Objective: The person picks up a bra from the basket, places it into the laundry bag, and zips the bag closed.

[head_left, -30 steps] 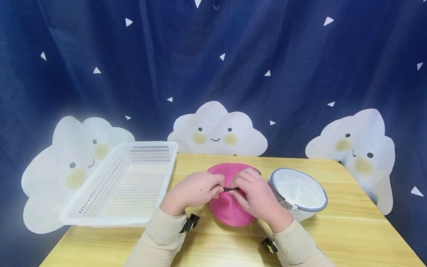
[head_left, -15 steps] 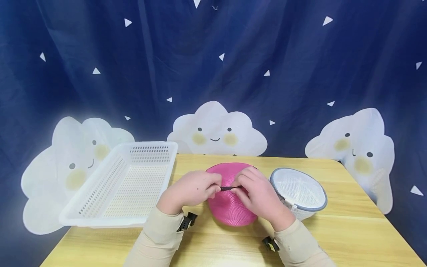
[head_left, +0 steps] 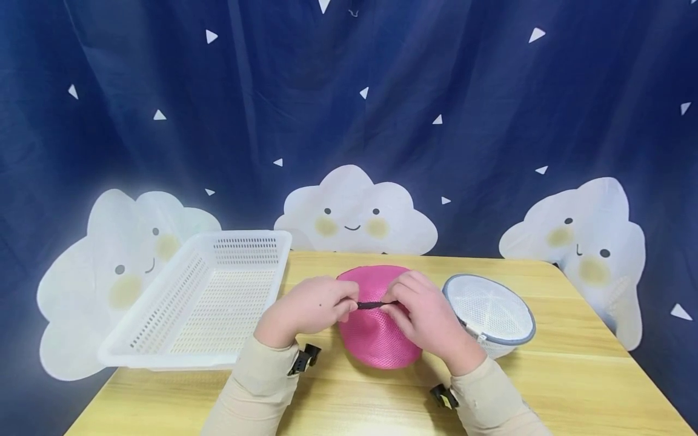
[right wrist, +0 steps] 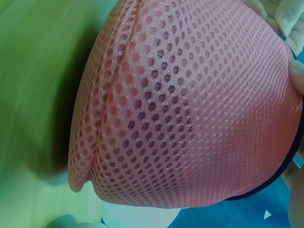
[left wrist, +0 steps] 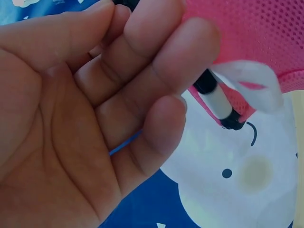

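A pink mesh laundry bag (head_left: 384, 350) stands on the table in front of me, its rim trimmed with a black band (head_left: 371, 306). My left hand (head_left: 311, 304) pinches that band between thumb and forefinger, and its other fingers curl loosely. A short way to the right, my right hand (head_left: 422, 315) pinches the same band. A short stretch of it shows between the two hands. In the left wrist view a white loop tag (left wrist: 259, 80) hangs beside a black-and-white end piece (left wrist: 217, 103) on the pink mesh. Dark patches show through the mesh (right wrist: 161, 109) in the right wrist view.
To the right, close to my right hand, stands a white mesh laundry bag (head_left: 491, 309) with a grey rim. A white plastic basket (head_left: 223, 303) with slotted sides lies at the left. Behind the wooden table (head_left: 578, 363) hangs a dark blue curtain (head_left: 349, 79) with clouds.
My left hand has shifted slightly left and my right hand slightly right. A longer stretch of black band shows between them. The white bag and basket have stayed put.
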Motion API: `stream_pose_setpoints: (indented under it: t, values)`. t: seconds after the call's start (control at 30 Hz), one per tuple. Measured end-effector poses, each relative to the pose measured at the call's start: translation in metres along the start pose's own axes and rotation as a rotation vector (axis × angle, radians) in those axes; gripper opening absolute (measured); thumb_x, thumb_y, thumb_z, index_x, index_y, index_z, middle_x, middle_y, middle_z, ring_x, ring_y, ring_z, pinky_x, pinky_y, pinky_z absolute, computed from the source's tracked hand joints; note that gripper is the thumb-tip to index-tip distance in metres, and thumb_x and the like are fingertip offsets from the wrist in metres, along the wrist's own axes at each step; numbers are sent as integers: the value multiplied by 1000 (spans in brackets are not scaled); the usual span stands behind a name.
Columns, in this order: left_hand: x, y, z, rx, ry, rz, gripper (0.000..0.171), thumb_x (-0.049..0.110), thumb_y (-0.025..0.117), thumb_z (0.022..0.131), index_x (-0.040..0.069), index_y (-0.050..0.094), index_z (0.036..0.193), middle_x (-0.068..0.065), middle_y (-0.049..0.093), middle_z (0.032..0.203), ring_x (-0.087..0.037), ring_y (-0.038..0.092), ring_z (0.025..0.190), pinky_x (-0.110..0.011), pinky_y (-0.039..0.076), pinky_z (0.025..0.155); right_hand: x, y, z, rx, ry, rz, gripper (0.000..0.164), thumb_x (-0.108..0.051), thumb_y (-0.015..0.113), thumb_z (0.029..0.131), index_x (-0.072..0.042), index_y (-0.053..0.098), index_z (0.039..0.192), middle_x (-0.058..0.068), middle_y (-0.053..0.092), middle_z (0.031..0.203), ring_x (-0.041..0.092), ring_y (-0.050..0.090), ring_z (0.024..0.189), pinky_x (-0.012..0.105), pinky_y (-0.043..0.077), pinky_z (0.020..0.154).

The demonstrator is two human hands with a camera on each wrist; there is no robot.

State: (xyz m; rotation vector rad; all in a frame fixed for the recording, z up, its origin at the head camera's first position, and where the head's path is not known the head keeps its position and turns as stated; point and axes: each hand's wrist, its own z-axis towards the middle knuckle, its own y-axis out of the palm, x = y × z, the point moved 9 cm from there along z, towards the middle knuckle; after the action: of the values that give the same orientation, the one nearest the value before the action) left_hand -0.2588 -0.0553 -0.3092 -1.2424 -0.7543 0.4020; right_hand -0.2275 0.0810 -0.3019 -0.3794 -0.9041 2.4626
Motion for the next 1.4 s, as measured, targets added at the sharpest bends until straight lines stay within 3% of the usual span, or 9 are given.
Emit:
stream_pose_setpoints:
  t: [0.37,0.73,1.0,1.4]
  values:
    - [4,1,1,-5,11,-3,20,18,61,99,26,53,82,19,55,68,-5,54,64,-29,46,64,6,3,-3,-23,47,-5,13,-15,77,86,-16,65,90,-5,62,95,17,57,96,33,44,89]
    - [19,4,7,-7,81,-2,16,17,60,100,22,55,86,17,54,71,-5,53,67,-28,45,65,3,8,-3,-55,44,0,14,-22,81,86,-19,71,95,-8,62,100,16,56,104,35,44,95]
    - [27,4,8,5,133,-27,13,18,60,101,21,57,89,15,52,72,-3,53,69,-26,46,67,-3,7,-4,-3,-33,25,14,-20,81,85,-18,70,92,-6,63,99,17,57,101,31,44,93]
    - [22,6,8,-2,138,-30,14,16,59,101,21,56,88,17,54,73,-2,54,69,-26,46,67,-6,5,-2,2,-71,29,15,-22,79,88,-17,65,86,-5,61,95,18,57,98,33,44,92]
